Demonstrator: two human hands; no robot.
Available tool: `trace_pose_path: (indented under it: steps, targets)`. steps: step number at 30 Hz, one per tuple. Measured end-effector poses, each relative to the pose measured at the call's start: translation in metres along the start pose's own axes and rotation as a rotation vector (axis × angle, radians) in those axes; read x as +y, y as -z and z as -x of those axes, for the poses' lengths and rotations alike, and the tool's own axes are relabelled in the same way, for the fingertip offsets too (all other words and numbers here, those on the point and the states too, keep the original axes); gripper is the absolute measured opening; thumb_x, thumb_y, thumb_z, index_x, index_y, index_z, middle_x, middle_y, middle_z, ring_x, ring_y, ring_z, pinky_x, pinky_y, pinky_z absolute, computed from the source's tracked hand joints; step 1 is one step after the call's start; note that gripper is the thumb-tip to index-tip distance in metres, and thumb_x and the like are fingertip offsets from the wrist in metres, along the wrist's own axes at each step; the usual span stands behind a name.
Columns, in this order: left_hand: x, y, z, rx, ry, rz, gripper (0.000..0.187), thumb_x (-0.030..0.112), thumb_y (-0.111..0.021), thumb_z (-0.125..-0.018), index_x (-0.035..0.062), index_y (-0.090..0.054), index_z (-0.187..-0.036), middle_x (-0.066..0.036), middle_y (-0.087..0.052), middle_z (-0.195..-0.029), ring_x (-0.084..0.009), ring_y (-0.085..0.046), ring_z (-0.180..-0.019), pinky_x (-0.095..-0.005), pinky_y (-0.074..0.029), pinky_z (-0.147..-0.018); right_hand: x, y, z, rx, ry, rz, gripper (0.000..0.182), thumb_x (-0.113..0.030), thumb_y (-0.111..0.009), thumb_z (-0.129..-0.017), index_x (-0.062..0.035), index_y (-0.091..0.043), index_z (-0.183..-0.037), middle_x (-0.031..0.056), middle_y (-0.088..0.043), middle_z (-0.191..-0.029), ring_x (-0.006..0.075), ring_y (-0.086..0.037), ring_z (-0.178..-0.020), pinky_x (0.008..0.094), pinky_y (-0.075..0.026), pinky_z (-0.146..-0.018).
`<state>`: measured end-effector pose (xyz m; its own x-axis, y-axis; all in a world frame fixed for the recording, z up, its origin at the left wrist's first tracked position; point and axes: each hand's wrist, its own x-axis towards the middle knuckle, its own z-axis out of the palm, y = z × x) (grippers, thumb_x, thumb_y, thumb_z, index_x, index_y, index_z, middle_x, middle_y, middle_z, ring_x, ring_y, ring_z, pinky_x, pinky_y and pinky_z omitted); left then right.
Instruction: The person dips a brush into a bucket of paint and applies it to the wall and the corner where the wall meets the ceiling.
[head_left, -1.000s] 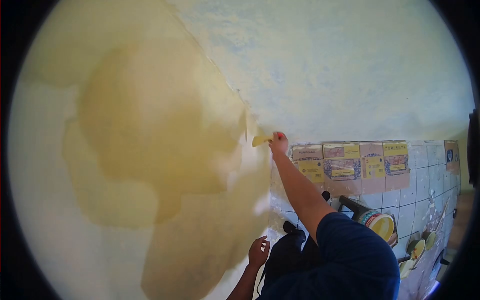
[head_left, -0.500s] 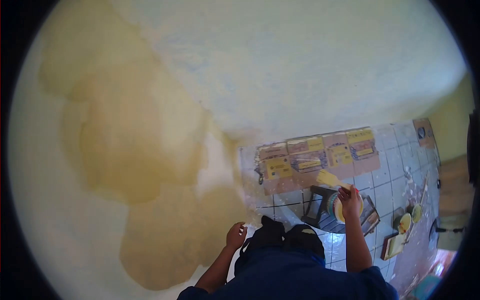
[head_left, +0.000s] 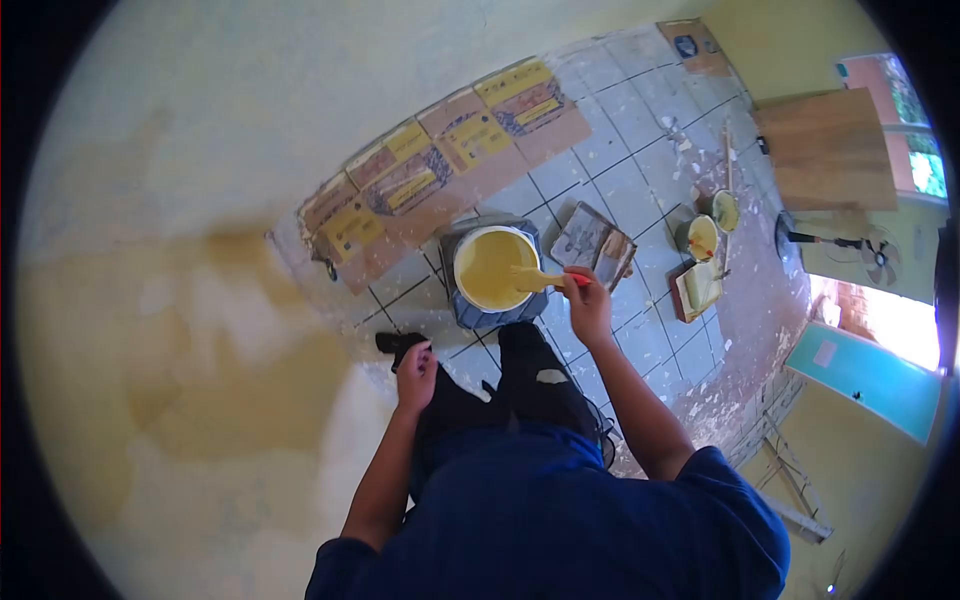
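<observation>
My right hand [head_left: 591,305] is closed around the handle of a paintbrush [head_left: 538,279], near a red part of it. The brush's bristles are coated in yellow and reach over the right rim of a paint bucket [head_left: 457,272]. Yellow paint shows inside this bucket, which stands on a dark stool [head_left: 450,242] in front of my legs. My left hand [head_left: 417,376] hangs beside my left thigh, fingers loosely curled and nothing visible in them. To the left, the wall [head_left: 220,370] has darker, damp-looking yellow patches.
Flattened cardboard [head_left: 440,165] covers the floor along the wall. A paint-smeared tray [head_left: 592,243] lies right of the stool. Farther right are two small buckets [head_left: 703,238], a paint-stained block-like item [head_left: 697,291], a fan [head_left: 880,255], a wooden board [head_left: 830,150] and a turquoise door [head_left: 865,380].
My view has swung right and down. The brush has moved from above the stool's far side to the bucket's rim. My left hand stays low at my side.
</observation>
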<state>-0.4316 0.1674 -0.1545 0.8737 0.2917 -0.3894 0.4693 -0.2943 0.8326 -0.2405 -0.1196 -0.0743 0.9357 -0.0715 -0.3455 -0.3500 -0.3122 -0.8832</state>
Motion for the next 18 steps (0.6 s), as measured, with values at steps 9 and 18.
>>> trace_pose_path:
  steps: [9, 18]
  targets:
    - [0.014, -0.122, -0.059, 0.100, 0.189, 0.128, 0.045, 0.022, -0.066, -0.093, 0.0014, -0.048, -0.129, -0.013, -0.068, -0.095, -0.0200, -0.067, -0.074, -0.0309, -0.052, -0.068, 0.061, -0.057, -0.063, -0.378, 0.395, 0.507, 0.023, -0.020, -0.059, -0.092, -0.0031, -0.065, -0.107, 0.0193, -0.067, -0.097, 0.0384, -0.066, -0.086, 0.0454, -0.054, -0.075]
    - [0.000, -0.117, -0.080, -0.005, 0.249, -0.030, 0.036, 0.024, -0.066, -0.091, 0.0045, -0.054, -0.119, -0.015, -0.070, -0.096, -0.0272, -0.069, -0.080, -0.0382, -0.053, -0.074, 0.086, -0.106, -0.080, -0.409, 0.321, 0.631, 0.024, -0.024, -0.058, -0.092, -0.0054, -0.065, -0.107, 0.0201, -0.067, -0.095, 0.0394, -0.066, -0.087, 0.0481, -0.052, -0.076]
